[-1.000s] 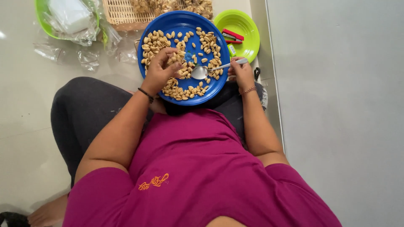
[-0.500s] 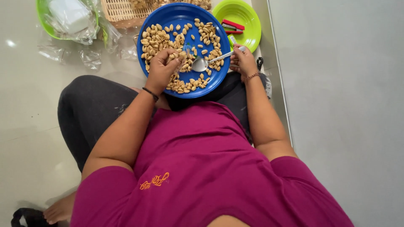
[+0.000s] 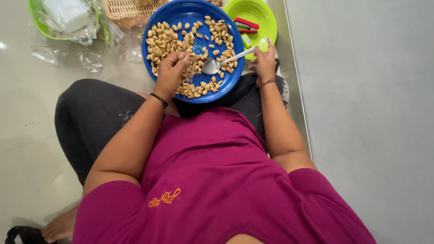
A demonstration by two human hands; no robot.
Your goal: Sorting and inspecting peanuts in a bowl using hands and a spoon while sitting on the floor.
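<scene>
One blue plate [image 3: 159,20] sits at the top centre of the frame, strewn with peanuts [image 3: 163,41] too many to count. The left hand [image 3: 170,73] is over the plate's left half, fingers pinched on a few peanuts. The right hand [image 3: 263,61], right of the plate, grips the handle of one metal spoon [image 3: 212,66], whose bowl rests among the nuts. Two green plates show: one [image 3: 266,20] at upper right holding one red stapler [image 3: 246,23], one [image 3: 37,22] at upper left under clear plastic bags [image 3: 72,20]. One wicker basket [image 3: 124,9] lies at the top edge.

Our left hand [image 3: 171,72] reaches forward with its fingers curled down. Our right hand [image 3: 263,58] is closed, pinching something thin.
</scene>
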